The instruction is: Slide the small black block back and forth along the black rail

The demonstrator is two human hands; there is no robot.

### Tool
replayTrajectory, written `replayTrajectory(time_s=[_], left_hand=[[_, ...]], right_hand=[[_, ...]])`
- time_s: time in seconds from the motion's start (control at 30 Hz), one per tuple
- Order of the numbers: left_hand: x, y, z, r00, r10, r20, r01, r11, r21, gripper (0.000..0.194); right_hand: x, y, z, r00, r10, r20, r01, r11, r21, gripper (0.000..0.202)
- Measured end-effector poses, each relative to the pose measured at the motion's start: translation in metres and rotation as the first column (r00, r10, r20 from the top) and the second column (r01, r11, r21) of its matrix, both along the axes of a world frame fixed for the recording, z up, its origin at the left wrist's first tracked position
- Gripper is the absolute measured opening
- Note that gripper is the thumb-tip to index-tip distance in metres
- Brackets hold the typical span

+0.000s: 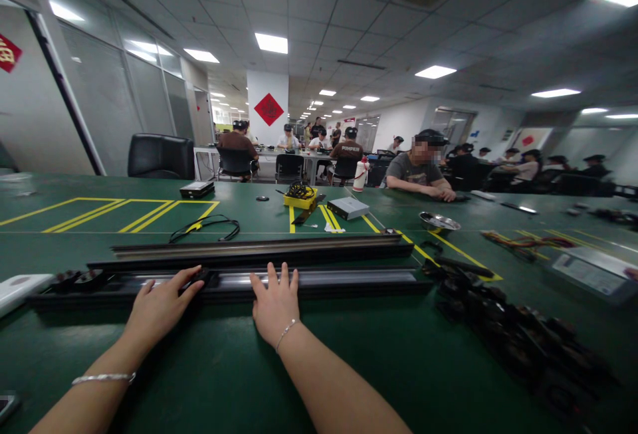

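Note:
A long black rail-like channel (349,288) with a shiny strip inside lies across the green table in front of me. My left hand (160,304) is at its left half, thumb and forefinger closed about a small black block (212,279) in the channel. Farther right, my right hand (277,304) rests with fingers spread and stretched out on the channel's near edge, holding nothing. Small dark round parts (80,280) sit at the channel's left end. A second long black rail (264,249) lies just behind, roughly parallel.
Many black parts (513,327) are heaped at right, near a metal box with a label (588,271). Beyond the rails are a black cable (222,228), a yellow tray (299,201), a grey box (347,208) and a metal bowl (438,222). A person (421,168) sits across the table.

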State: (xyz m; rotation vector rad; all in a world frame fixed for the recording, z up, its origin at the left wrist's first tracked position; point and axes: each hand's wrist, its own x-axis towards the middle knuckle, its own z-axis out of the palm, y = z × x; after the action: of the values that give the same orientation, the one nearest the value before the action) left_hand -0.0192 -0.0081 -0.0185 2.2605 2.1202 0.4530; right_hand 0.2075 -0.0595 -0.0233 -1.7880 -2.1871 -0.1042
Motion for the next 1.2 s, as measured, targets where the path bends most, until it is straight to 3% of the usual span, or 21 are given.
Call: replayTrajectory(time_s=[0.53,1.03,1.2], left_hand=[[0.0023,-0.0017,0.0023,1.0,-0.003,-0.031,0.002,1.0,-0.027,0.054],[0.0056,-0.0056,0.0007,0.992,-0.032,-0.12,0.038,0.998,0.05,0.054],[0.0067,-0.0094,0.0014,0.995,-0.069,-0.076,0.072,0.997,0.026,0.057]], right_hand=[[0.0005,0.0022,-0.004,1.0,0.016,-0.016,-0.016,0.999,0.032,0.045],[-0.0004,0.0038,-0.006,1.0,0.006,-0.012,-0.006,0.999,0.036,0.044],[-0.0007,0.0039,-0.0058,1.0,0.008,-0.012,-0.008,1.0,0.028,0.045]])
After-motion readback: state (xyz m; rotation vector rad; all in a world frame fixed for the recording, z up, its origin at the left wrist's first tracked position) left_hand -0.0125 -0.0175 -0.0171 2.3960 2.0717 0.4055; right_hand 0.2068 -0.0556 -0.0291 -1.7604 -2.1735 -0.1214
